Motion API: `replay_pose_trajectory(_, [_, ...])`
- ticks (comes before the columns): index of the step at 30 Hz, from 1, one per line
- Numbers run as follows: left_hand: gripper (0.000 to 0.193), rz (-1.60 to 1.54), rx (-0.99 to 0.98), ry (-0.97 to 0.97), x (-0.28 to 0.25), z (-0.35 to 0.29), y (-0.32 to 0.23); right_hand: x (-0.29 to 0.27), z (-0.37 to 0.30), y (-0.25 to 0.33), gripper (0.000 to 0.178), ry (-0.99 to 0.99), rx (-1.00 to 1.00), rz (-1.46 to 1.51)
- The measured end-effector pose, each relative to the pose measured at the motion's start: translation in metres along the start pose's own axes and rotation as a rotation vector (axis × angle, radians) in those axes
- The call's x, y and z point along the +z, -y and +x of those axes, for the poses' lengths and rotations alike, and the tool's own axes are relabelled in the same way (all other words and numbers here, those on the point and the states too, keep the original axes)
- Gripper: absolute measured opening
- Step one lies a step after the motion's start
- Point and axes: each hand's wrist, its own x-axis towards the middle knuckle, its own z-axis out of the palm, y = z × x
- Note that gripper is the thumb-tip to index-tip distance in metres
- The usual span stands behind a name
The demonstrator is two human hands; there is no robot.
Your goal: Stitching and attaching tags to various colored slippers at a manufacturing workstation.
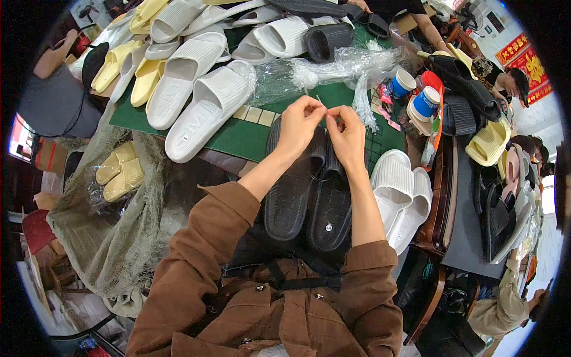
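Two black slippers point(312, 196) lie at the table's point(238, 134) near edge; left hand point(299, 122) and right hand point(347, 134) fingers pinch a thin clear tie point(326, 107) above them.

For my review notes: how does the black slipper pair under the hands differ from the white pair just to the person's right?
The black slipper pair lies sole-up and side by side, under the left hand and right hand. The white slipper pair is untouched, stacked at an angle with ribbed straps showing. Both are slide-style slippers resting at the table edge.
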Motion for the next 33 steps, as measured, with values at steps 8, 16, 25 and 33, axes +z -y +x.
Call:
replay_pose_trajectory(8, [0.008,-0.036,-0.087,-0.010,0.000,0.003,0.003,0.000,0.002,-0.004,0.005,0.078,-0.105,-0.005])
replay_pose_trajectory(16, [0.010,-0.318,-0.224,-0.031,-0.005,0.006,0.001,-0.002,0.003,-0.003,0.005,0.149,-0.160,-0.030])
replay_pose_trajectory(25, [0.009,-0.195,-0.149,0.073,-0.006,0.007,-0.005,-0.001,0.000,0.003,0.007,0.036,-0.038,-0.041])
replay_pose_trajectory(33, [0.008,-0.113,-0.078,0.102,-0.004,0.002,-0.008,-0.003,-0.001,0.004,0.006,-0.052,0.001,-0.062])
